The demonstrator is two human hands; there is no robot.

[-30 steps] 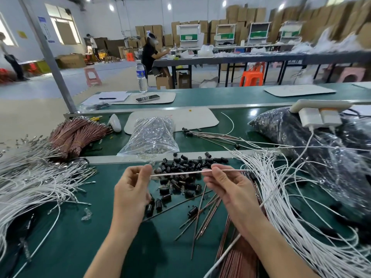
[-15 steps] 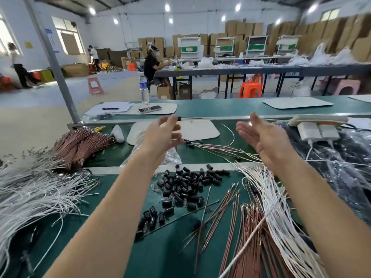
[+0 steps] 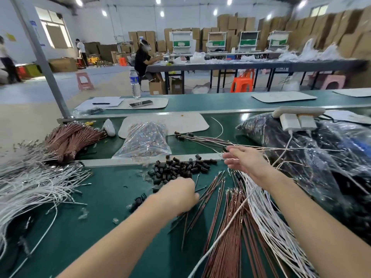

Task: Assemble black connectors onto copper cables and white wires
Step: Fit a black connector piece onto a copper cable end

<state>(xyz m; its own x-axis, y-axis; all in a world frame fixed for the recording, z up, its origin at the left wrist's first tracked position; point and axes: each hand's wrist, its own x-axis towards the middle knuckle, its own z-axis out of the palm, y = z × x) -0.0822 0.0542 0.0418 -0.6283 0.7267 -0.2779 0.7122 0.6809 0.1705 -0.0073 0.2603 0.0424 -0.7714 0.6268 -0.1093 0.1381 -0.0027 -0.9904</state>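
Hands | left hand (image 3: 176, 194) knuckles-up at black connectors (image 3: 180, 169), grip unclear | right hand (image 3: 248, 161) outstretched, fingers (image 3: 232, 155) spread

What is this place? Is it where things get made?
Most likely a factory assembly hall. Heaps of thin white wires and small black plastic connectors lie on a long green work table, and brown cardboard boxes are stacked high along the back wall.

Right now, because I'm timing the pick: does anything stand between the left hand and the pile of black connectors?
Nothing visible does. The left hand is at the near edge of the black connectors, its fingertips hidden behind its back; copper cables lie to its right, not between.
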